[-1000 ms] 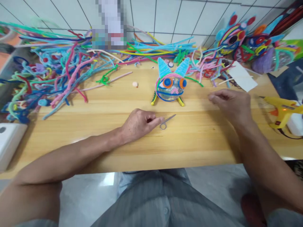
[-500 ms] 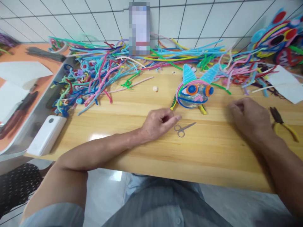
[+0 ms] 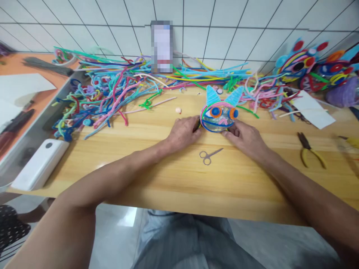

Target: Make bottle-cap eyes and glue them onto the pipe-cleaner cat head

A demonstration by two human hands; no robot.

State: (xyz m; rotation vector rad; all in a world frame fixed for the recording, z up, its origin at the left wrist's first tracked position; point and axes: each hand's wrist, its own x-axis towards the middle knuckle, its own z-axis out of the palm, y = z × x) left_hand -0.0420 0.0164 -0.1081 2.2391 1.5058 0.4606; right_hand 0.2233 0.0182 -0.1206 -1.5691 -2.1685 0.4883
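A cat-like mask [image 3: 218,116] with light-blue ears, orange-and-blue eyes and a clear middle stands on the wooden table [image 3: 168,175]. My left hand [image 3: 184,131] is closed on its left side, around the yellow and dark-green leg there. At the lower right edge, my right hand [image 3: 243,137] grips the mask, thumb in front and fingers curled. Small metal scissors [image 3: 209,156] lie just in front of the mask, touched by neither hand.
Pipe cleaners [image 3: 112,93] are heaped at the left and along the wall, where a phone [image 3: 162,46] leans. Yellow-handled pliers [image 3: 308,149] lie at the right. More masks [image 3: 297,67] stand at the back right. A white device [image 3: 40,164] sits front left.
My right hand has moved left from beside the pliers and taken hold of the mask. My left hand has closed on the mask's left side. The camera view has shifted.
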